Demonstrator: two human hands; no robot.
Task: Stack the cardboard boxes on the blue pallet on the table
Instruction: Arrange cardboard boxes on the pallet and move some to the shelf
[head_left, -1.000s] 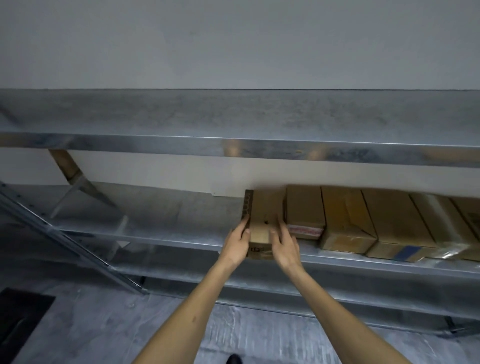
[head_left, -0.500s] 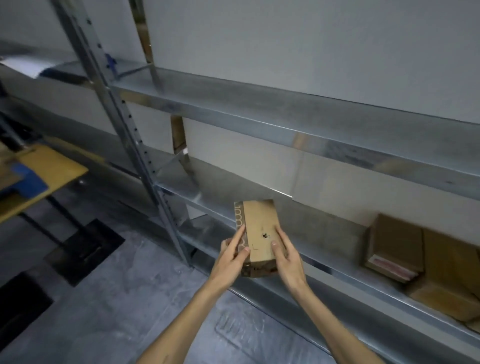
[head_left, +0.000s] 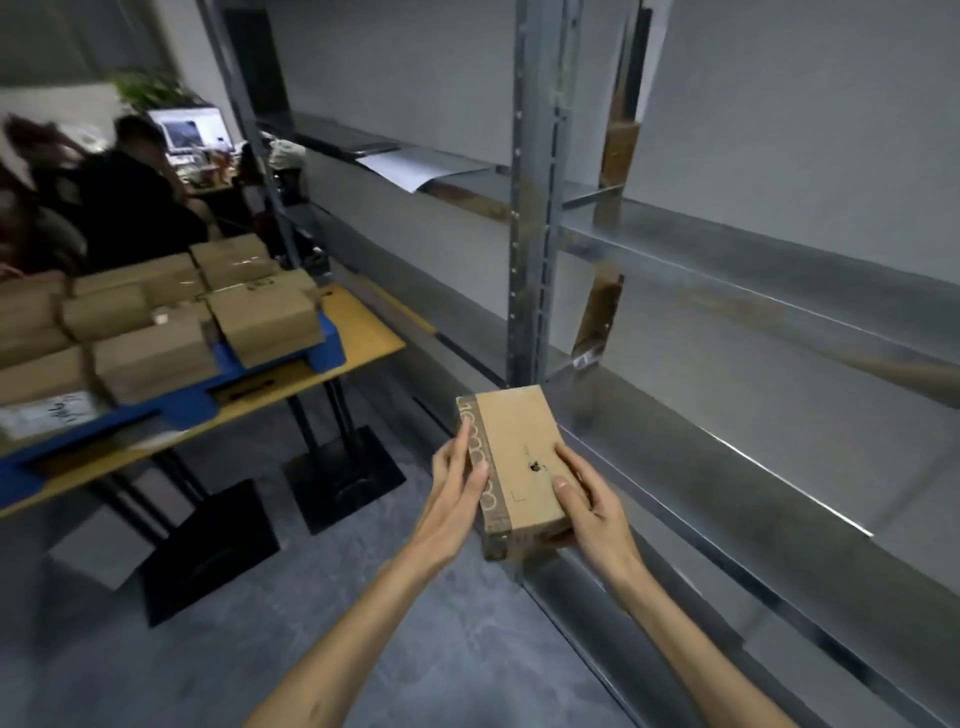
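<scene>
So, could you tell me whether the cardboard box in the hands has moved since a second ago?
Yes. The cardboard box, held between left hand and right hand, has left the metal shelf where it sat beside other boxes, and is now carried clear of it, toward the blue pallet.

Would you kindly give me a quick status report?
Left hand and right hand grip one cardboard box. Blue pallet, already stacked with boxes, ahead-left. Nothing in the way.
</scene>
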